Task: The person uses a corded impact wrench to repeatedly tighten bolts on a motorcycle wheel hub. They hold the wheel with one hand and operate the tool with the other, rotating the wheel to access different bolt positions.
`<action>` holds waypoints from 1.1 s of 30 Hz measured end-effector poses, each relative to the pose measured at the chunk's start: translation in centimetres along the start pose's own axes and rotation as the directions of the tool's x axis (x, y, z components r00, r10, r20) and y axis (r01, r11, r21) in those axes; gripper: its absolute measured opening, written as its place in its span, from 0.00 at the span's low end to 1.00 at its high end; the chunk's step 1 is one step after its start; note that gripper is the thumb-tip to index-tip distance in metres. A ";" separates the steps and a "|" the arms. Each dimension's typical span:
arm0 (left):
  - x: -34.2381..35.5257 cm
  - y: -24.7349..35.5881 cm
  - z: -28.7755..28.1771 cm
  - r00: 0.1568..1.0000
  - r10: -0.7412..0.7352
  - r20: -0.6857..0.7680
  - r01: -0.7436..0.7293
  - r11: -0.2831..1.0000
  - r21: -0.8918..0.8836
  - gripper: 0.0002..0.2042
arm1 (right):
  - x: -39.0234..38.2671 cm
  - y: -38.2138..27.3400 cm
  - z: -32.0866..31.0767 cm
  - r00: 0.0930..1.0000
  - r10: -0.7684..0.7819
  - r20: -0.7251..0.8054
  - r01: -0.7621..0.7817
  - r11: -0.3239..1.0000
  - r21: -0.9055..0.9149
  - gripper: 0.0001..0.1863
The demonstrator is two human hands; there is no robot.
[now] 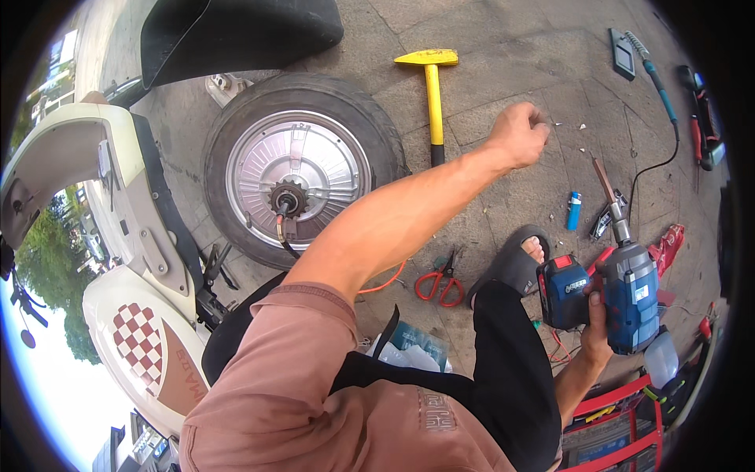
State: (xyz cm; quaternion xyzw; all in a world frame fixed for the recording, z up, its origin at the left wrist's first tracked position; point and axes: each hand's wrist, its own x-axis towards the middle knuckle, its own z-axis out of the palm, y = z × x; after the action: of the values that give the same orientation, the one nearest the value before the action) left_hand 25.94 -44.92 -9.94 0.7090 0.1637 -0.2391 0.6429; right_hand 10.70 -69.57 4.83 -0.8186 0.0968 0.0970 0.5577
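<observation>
A person's right hand (597, 324) grips a blue-and-black cordless power driver (632, 300) at the right side of the view, beside a foot in a black sandal (515, 271). The driver's long axis runs steeply up the frame, its slim, brownish metal bit (604, 179) pointing away from the wearer and slightly left. The bare left hand (521, 135), fingers curled narrow, reaches out past a yellow hammer (435, 102); whether it pinches anything cannot be told.

Pale lettering marks the driver's black battery pack (563, 293), and a small white label on its blue housing is too small to read. More lettering shows on the checkered cream scooter (118, 303).

The outstretched arm hides part of a black-tyred, silver-hubbed wheel (263, 189). The driver's handle is partly covered by the grip, and a red metal rack (613, 394) blurs toward the dark rim.
</observation>
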 end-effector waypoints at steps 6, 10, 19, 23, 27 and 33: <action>-12.8 6.2 -14.5 0.950 -0.154 0.270 0.277 0.813 -0.512 0.11 | 0.3 -2.1 4.9 0.949 0.103 0.297 -0.198 0.930 0.310 0.27; -16.5 8.5 -20.5 0.942 -0.157 0.296 0.276 0.864 -0.421 0.10 | 1.4 -2.6 7.1 0.871 -0.043 0.490 -0.029 0.990 0.139 0.28; -19.4 6.8 -24.3 0.975 -0.151 0.164 0.208 0.880 -0.427 0.12 | 2.0 -3.4 10.4 0.715 -0.199 0.671 0.227 0.973 0.047 0.33; -19.9 6.3 -25.0 0.970 -0.189 0.151 0.235 0.886 -0.400 0.09 | 2.2 -4.3 11.3 0.747 -0.138 0.650 0.050 0.987 0.152 0.33; -19.9 6.2 -25.6 0.973 -0.167 0.157 0.219 0.877 -0.427 0.09 | 2.6 -4.6 12.1 0.725 -0.130 0.676 0.024 0.986 0.163 0.33; -21.0 6.9 -27.9 0.962 -0.189 0.197 0.215 0.969 -0.121 0.11 | 4.9 -3.8 12.7 0.618 -0.237 0.750 0.218 0.968 0.127 0.31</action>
State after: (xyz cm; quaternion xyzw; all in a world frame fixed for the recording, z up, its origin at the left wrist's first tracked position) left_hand 15.76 -16.53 8.98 0.6163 0.1915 -0.3558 0.6760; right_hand 15.77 -56.66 2.33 -0.7013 -0.2488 0.3581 0.5640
